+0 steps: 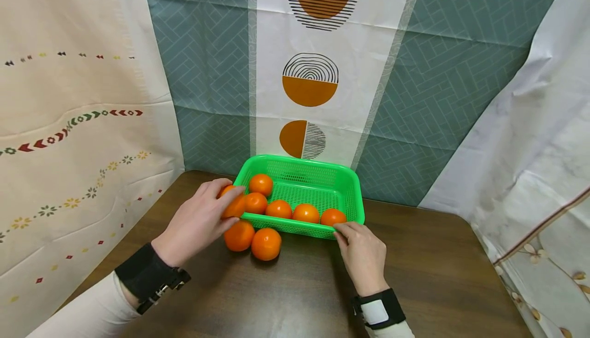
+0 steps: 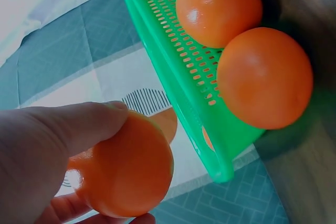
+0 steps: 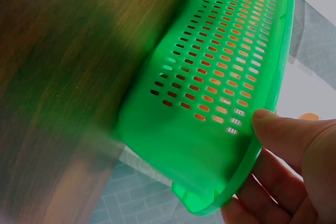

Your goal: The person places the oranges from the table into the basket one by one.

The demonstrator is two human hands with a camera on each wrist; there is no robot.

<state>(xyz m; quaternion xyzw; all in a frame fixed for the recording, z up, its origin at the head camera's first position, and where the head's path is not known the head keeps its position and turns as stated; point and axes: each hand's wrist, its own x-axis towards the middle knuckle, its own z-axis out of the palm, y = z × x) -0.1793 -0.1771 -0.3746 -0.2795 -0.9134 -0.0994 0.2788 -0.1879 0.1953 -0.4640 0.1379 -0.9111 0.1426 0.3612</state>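
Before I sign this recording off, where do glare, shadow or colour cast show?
Head: pale glare on the table, low in frame, shadow under the right-hand loose orange; left wrist: white highlight on the held orange; right wrist: green cast on the table beside the basket.

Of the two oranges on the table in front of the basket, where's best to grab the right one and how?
I'd grip the right orange around its widest part, coming from above and the near right: it's round, the left orange sits close on one side, and the basket stands just behind.
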